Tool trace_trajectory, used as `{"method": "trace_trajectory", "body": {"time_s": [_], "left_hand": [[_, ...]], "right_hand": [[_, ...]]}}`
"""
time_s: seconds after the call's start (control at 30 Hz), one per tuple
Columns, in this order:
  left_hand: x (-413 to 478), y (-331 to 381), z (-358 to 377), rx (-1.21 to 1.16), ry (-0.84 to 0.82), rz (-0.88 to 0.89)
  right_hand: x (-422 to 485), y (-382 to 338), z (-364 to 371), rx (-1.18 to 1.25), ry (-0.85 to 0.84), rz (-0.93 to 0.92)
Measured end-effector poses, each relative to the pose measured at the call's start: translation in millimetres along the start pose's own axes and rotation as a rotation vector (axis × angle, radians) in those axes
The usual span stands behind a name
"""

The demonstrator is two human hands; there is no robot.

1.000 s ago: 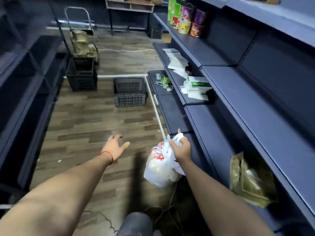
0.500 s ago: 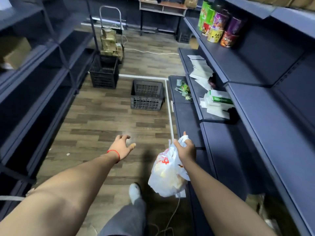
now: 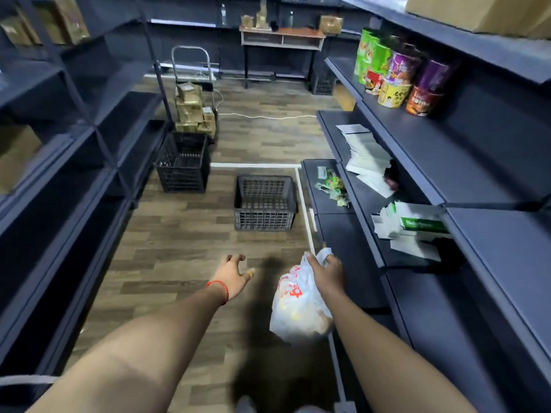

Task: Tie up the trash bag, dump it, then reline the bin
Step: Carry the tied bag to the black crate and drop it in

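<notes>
Bag (image 3: 298,311): 1, white with red print, bulging, hanging clear of the floor (image 3: 179,251), just beside the lowest right shelf (image 3: 351,248).

Right hand (image 3: 326,274): clenched round the bunched neck of the bag, fingers curled tight on the plastic.

Left hand (image 3: 231,274): spread loosely, fingers slightly bent, nothing held; level with the bag, apart from it. 1 red band (image 3: 219,289) on the wrist.

Crates on the floor ahead: 2. Black crate (image 3: 182,165) against the left shelving, grey crate (image 3: 264,204) near the right shelving.

Hand truck (image 3: 192,84): 1, loaded with boxes, behind the black crate.

Cups (image 3: 393,81) on an upper right shelf: about 7, overlapping, exact count unclear.
</notes>
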State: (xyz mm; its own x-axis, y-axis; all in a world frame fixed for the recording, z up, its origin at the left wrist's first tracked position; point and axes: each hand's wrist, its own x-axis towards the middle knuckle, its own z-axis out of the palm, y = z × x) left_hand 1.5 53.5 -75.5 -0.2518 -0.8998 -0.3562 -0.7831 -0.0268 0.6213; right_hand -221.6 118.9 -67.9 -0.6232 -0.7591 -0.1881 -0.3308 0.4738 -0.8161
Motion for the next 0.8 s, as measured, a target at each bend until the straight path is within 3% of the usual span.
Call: {"method": "trace_trajectory", "body": {"time_s": [0.27,0.5,0.8], "left_hand": [[89.1,12.1,-38.1,-0.025,0.028,-0.039],[178.9,28.8,-57.7,0.007,0.040,-0.102],[290.5,94.3,-77.0,-0.005,0.047,-0.150]], "right_hand": [[109.9,-80.5,23.4,0.039,-0.005,-0.075],[212.5,-103.9,62.8,0.040,-0.035,-0.027],[321.7,-121.8,93.4,0.052,-0.231,0.019]]}}
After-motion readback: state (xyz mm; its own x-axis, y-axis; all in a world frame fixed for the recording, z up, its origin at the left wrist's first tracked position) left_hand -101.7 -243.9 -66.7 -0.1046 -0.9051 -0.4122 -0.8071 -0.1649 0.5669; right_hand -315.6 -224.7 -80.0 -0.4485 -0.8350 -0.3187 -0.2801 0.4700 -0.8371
